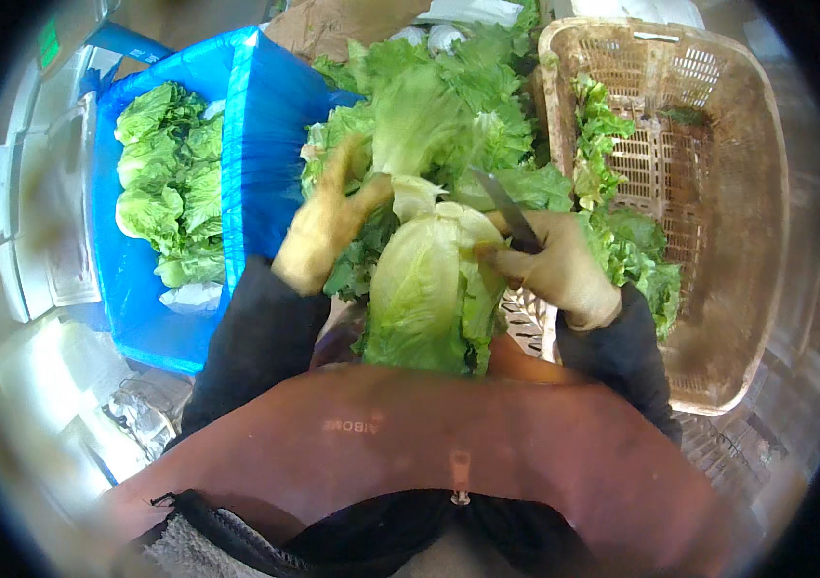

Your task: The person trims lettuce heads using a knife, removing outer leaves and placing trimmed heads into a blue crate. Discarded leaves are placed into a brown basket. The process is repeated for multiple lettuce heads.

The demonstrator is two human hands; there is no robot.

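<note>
A pale green head of lettuce lies in front of my body, its cut stem end pointing away from me. My right hand is closed around a knife, with the blade tilted up and to the left; its fingers also touch the right side of the head. My left hand, blurred, is at the head's upper left with thumb and fingers spread. Its thumb tip is near a loose pale leaf piece at the stem; whether it grips the leaf is unclear. Beyond lies a heap of leafy lettuce.
On the left, a box lined with blue plastic holds several lettuce heads. A dirty plastic basket on the right has loose leaves along its left side. Brown paper or cardboard lies behind the heap.
</note>
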